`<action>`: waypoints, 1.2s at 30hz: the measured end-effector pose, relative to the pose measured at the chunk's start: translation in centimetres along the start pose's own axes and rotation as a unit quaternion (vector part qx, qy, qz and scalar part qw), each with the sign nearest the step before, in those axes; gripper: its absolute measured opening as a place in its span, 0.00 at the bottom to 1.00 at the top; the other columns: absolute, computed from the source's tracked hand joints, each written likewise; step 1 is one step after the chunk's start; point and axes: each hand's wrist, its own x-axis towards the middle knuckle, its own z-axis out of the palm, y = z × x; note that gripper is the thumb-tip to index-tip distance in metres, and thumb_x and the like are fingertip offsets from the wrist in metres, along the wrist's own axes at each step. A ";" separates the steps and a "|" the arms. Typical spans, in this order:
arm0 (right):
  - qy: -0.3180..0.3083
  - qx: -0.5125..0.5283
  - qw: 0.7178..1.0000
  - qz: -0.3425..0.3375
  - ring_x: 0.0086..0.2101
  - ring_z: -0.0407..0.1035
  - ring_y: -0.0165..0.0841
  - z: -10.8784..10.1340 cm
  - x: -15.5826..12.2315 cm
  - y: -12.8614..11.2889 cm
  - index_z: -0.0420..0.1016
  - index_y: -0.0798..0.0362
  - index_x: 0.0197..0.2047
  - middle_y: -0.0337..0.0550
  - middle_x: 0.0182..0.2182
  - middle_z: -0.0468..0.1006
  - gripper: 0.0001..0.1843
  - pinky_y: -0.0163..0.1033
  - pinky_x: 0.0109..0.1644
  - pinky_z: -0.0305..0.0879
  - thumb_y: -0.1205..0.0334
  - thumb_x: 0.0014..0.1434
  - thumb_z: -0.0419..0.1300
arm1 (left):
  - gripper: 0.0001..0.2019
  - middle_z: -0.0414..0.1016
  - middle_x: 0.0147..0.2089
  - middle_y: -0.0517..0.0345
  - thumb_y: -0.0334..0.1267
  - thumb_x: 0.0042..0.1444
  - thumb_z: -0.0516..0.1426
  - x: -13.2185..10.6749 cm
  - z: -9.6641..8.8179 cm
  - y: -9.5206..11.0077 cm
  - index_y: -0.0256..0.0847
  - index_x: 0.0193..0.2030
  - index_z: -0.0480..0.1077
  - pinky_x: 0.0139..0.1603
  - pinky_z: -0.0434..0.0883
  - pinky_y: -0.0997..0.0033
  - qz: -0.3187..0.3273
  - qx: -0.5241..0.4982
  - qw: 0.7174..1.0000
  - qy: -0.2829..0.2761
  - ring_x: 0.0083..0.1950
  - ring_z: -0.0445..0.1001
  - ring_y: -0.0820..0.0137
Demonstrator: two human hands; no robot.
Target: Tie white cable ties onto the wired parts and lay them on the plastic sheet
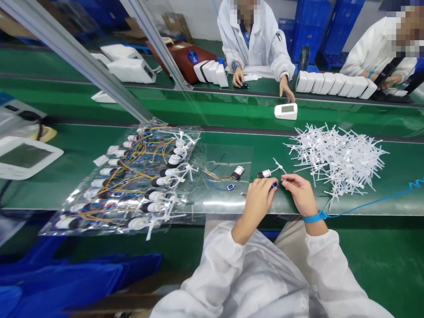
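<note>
Just inside the worktop's (397, 170) near edge, the left hand (259, 195) grips a blue module (274, 185) at its fingertips. Beside it, the right hand (300, 191) has a narrow grip (cannot tell if empty).

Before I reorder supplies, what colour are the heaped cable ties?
The cable ties are white, shown best in the head view.

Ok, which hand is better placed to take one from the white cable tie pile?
Probably the right hand: it's nearer the white cable tie pile. The left hand is farther off, holding a small blue part.
</note>
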 end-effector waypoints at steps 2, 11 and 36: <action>-0.001 -0.003 1.000 0.002 0.39 0.78 0.36 0.1 -0.1 -0.1 0.90 0.46 0.46 0.42 0.43 0.89 0.14 0.42 0.49 0.75 0.53 0.59 0.78 | 0.11 0.85 0.58 0.52 0.34 0.77 0.58 -0.1 0.0 -0.3 0.45 0.62 0.77 0.59 0.71 0.56 0.009 -0.061 0.998 0.002 0.59 0.79 0.56; 0.005 0.000 1.000 0.014 0.36 0.79 0.37 0.5 -0.4 -0.7 0.87 0.48 0.42 0.44 0.39 0.88 0.15 0.45 0.47 0.78 0.50 0.57 0.80 | 0.08 0.85 0.52 0.53 0.38 0.76 0.58 -0.5 -0.7 -0.4 0.44 0.56 0.77 0.59 0.74 0.60 -0.031 -0.167 0.985 0.013 0.54 0.81 0.60; -0.001 0.040 0.998 0.041 0.36 0.82 0.35 0.7 -1.0 -1.6 0.87 0.48 0.42 0.43 0.39 0.89 0.14 0.42 0.49 0.81 0.54 0.57 0.83 | 0.06 0.84 0.49 0.53 0.42 0.76 0.60 -0.5 -0.6 -0.4 0.44 0.54 0.74 0.53 0.75 0.60 -0.043 -0.210 0.977 0.001 0.49 0.82 0.59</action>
